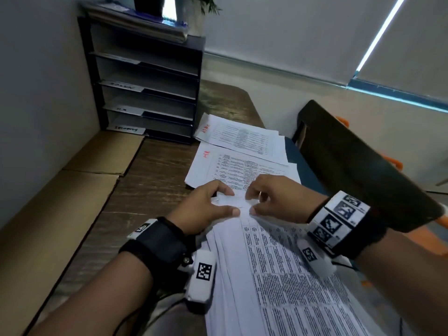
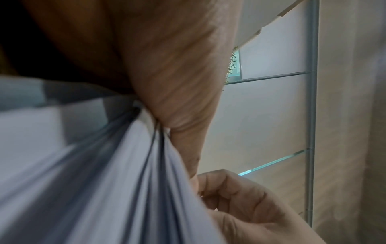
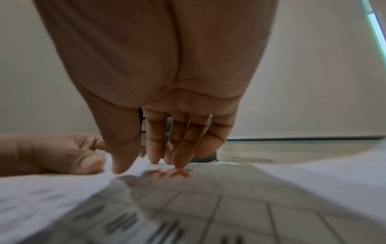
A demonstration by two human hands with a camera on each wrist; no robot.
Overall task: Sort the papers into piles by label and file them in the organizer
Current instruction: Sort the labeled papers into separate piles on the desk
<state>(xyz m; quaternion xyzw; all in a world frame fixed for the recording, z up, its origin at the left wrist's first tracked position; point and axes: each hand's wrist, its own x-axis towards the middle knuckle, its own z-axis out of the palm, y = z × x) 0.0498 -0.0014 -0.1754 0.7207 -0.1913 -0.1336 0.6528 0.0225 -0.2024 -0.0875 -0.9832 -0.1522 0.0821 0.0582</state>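
Nearest the person, a thick stack of printed papers (image 1: 278,275) lies on the wooden desk (image 1: 145,170), its top sheet bearing a table of small text. Both forearms carry black wrist straps with square coded markers.

At the far end of this stack, the left hand (image 1: 206,207) grips the paper edges: the left wrist view shows several sheets (image 2: 125,173) bunched and gathered under the thumb and palm. The right hand (image 1: 274,200) meets it from the other side, thumb tip (image 3: 123,166) and fingertips (image 3: 179,163) curled down onto the top sheet's far corner, where red handwriting (image 3: 171,172) is visible but not legible. The two thumbs lie nearly tip to tip on the paper.

Just beyond the hands sits a sorted pile (image 1: 237,168) with a red handwritten label at its upper left corner. Behind it, and partly overlapping it, lies a second pile (image 1: 242,137), also labelled in red.

At the desk's far left corner stands a black tiered organizer (image 1: 145,81) with white handwritten labels on its shelf fronts; the writing cannot be read. Folders and potted plants rest on top of it. Brown cardboard (image 1: 72,190) lines the desk's left edge. A dark chair back (image 1: 358,161) stands to the right.
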